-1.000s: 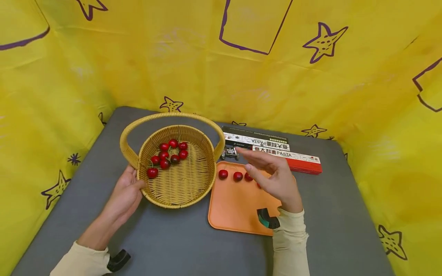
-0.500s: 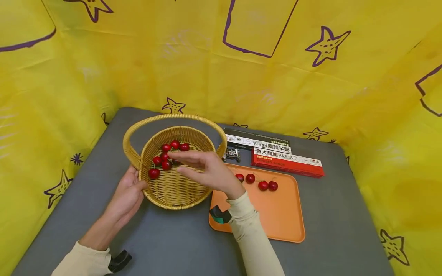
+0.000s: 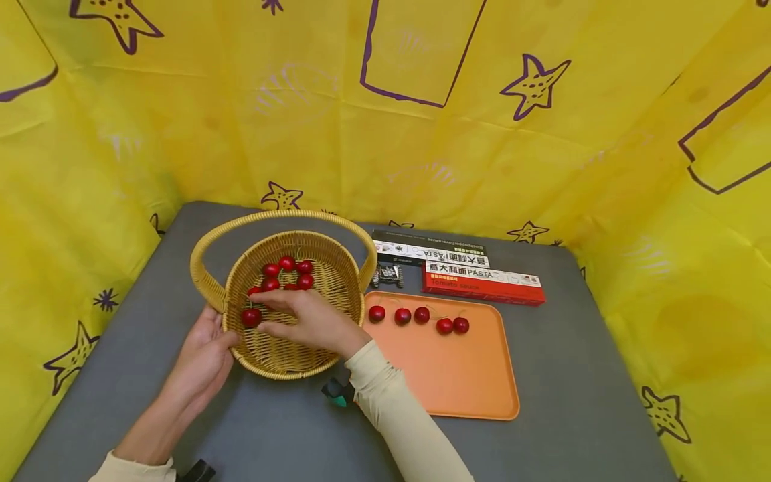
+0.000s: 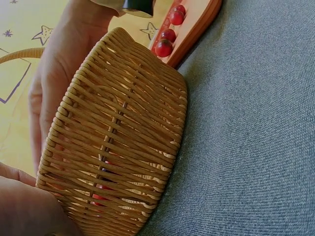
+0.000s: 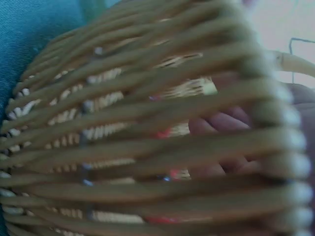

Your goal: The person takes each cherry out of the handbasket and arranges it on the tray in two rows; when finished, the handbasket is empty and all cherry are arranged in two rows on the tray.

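My left hand [image 3: 201, 351] grips the near left rim of a round yellow wicker basket [image 3: 355, 321] with a tall arched handle, thumb over the edge. Several red cherries [image 3: 287, 264] lie in the left and back part of the basket. My right hand [image 3: 310, 321] reaches over the near right rim into it, fingers extended and thumb apart, fingertips right by a cherry [image 3: 251, 317] on the left side. The fingers [image 5: 216, 128] show only through the weave in the right wrist view. The left wrist view shows the basket's outer wall [image 4: 118, 132].
To the right lies an orange tray [image 3: 446, 375] with several cherries [image 3: 421, 314] along its back part. Behind it are a red pasta box [image 3: 482, 284], a black-and-white pasta box [image 3: 434, 248] and a small dark wheeled toy [image 3: 387, 274]. Yellow patterned cloth [image 3: 313, 134] walls the grey table.
My right hand has moved left from above the tray into the basket and down toward the cherries. My left hand keeps its grip on the rim. The head view has shifted slightly.
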`<state>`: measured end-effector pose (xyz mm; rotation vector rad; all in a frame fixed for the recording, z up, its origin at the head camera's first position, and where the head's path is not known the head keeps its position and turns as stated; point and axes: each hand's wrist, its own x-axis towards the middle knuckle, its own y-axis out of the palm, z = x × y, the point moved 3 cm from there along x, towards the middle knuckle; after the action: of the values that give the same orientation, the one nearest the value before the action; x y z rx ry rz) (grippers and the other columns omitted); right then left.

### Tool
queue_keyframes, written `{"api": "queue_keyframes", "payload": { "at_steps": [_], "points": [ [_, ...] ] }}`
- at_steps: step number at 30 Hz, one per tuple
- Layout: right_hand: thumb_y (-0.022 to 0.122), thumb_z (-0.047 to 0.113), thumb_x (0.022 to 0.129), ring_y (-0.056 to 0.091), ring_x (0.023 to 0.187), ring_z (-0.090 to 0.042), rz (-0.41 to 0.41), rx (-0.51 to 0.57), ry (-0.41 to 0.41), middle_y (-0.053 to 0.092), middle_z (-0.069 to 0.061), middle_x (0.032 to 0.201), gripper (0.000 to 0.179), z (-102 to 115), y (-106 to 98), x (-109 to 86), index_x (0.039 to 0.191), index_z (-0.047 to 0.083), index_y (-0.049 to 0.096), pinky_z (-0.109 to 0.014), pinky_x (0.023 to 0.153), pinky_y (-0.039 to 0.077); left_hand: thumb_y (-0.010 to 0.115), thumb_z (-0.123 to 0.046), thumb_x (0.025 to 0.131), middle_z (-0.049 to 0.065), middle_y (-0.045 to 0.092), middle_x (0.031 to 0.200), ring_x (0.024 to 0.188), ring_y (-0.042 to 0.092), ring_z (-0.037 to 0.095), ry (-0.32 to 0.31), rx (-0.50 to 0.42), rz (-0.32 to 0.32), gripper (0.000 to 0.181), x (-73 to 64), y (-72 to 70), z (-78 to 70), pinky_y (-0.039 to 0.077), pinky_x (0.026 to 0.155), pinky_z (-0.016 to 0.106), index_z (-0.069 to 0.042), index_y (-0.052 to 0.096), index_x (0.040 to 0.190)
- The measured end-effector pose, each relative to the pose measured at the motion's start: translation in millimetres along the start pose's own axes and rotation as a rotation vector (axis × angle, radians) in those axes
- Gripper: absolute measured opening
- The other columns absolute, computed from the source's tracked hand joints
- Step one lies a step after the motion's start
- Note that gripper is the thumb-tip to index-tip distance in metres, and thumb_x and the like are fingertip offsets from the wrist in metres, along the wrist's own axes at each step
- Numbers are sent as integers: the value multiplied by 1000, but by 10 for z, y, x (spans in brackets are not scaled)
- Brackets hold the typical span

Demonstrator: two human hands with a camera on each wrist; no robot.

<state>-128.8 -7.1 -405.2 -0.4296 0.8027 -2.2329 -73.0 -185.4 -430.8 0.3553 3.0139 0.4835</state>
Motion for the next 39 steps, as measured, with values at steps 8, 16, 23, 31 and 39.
{"api": "queue_keyframes", "payload": {
  "at_steps": [8, 16, 23, 31, 39],
  "points": [
    [72, 26, 101, 58, 130, 1, -19, -68, 58, 66, 0, 145, 50, -105, 109, 57, 149, 15, 61, -9, 103, 41, 29, 23, 92, 14, -4, 176, 161, -4, 28, 2, 4, -2, 91, -23, -5, -10, 21, 126, 29, -11, -5, 169],
    [72, 24, 102, 64, 97, -3, 5, -104, 24, 71, 2, 136, 43, -106, 263, 84, 144, 16, 66, -7, 87, 44, 30, 23, 91, 16, -4, 176, 161, -3, 29, -13, 9, -29, 91, -133, -61, 13, 22, 126, 27, -9, -6, 169],
    [73, 23, 101, 59, 80, -3, 1, -145, 22, 74, 1, 128, 41, -131, 218, 82, 141, 15, 68, -10, 76, 46, 30, 21, 92, 18, -1, 175, 161, -1, 32, -16, 8, -21, 88, -54, 25, -25, 23, 127, 32, -7, -4, 168],
    [74, 22, 101, 59, 81, -7, -3, -154, 49, 74, 1, 129, 41, -163, 183, 118, 141, 15, 69, -14, 79, 48, 30, 22, 90, 17, 2, 175, 161, 1, 31, -24, 2, -45, 87, 7, 82, -62, 16, 129, 40, -4, -1, 167],
    [73, 22, 101, 67, 102, -5, 17, -194, 47, 74, 3, 129, 40, -140, 227, 201, 140, 15, 69, -15, 94, 50, 31, 21, 90, 15, 0, 176, 161, -1, 30, -38, 12, -61, 89, -15, 80, -67, 14, 130, 41, -4, -4, 168]
  ]
}}
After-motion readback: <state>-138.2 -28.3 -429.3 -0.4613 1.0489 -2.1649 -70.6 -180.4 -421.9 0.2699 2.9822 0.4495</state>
